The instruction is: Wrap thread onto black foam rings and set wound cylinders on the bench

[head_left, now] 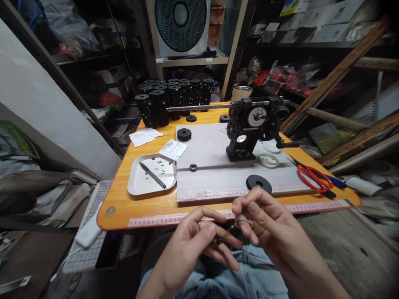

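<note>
Over my lap, in front of the table edge, my left hand (204,238) and my right hand (268,220) are held close together. The left fingers are curled, with the thumb against the index finger, and a small dark-blue glint shows among them. My right hand's thumb and fingers pinch together around something small, with a pale band about one finger. What either hand holds is too small to make out. Nearest to the right hand lies a flat black ring (258,183) on the grey board (215,182). A small dark ring-shaped part (193,167) lies farther left.
A black hand-cranked winding machine (249,131) with a dial and long threaded shaft stands on the board. Beside it are a tape roll (268,160) and red-handled scissors (313,176). Left sits a white tray (134,187) with a pen (152,174). Black flecked cylinders (160,108) crowd the back.
</note>
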Available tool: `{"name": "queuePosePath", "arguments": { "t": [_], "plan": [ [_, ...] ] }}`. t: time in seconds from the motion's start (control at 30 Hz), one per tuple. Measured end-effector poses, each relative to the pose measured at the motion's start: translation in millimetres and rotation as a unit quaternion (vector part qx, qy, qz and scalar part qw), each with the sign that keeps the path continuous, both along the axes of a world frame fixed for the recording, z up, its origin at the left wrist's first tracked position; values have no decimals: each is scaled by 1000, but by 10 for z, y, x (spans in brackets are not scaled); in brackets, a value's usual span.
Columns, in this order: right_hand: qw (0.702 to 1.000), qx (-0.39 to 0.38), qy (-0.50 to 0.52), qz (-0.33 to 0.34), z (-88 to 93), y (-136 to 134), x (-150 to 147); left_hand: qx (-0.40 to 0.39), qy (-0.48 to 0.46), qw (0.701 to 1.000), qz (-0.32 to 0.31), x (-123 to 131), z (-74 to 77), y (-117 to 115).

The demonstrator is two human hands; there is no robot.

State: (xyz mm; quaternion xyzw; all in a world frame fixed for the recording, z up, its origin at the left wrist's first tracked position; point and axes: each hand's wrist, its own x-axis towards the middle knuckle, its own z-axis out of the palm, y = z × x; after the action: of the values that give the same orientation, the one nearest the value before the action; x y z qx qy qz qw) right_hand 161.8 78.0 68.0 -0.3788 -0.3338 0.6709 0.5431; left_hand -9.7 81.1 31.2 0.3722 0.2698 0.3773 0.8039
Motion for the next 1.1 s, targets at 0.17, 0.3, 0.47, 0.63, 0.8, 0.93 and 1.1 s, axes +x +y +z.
{"name": "queuePosePath", "arguments": {
  "t": [0.17, 0.3, 0.47, 0.63, 0.8, 0.93, 1.1],
  "plan": [
    [996, -39, 55, 54, -4, 16, 25, -5, -13, 1000, -4, 16, -11, -12],
    [997, -33, 43, 57, -11, 19, 22, 10, -32, 999, -8, 28, 0, -25],
    [999, -15, -11, 32, 14, 2, 11, 36, 63, 997, 38, 70, 104, -45],
    [1000, -2, -7, 24, 29, -6, 14, 81, 197, 977, 33, 96, 185, -47],
    [999, -12, 22, 20, 6, -23, -19, 68, 166, 983, 21, 101, 160, -59],
    [999, -9, 36, -1, -10, -55, -51, 51, 130, 990, 24, 94, 129, -79],
    [1000, 17, 7, -5, -1, -68, -47, 71, 129, 988, 52, 102, 181, -97]
  ]
}}
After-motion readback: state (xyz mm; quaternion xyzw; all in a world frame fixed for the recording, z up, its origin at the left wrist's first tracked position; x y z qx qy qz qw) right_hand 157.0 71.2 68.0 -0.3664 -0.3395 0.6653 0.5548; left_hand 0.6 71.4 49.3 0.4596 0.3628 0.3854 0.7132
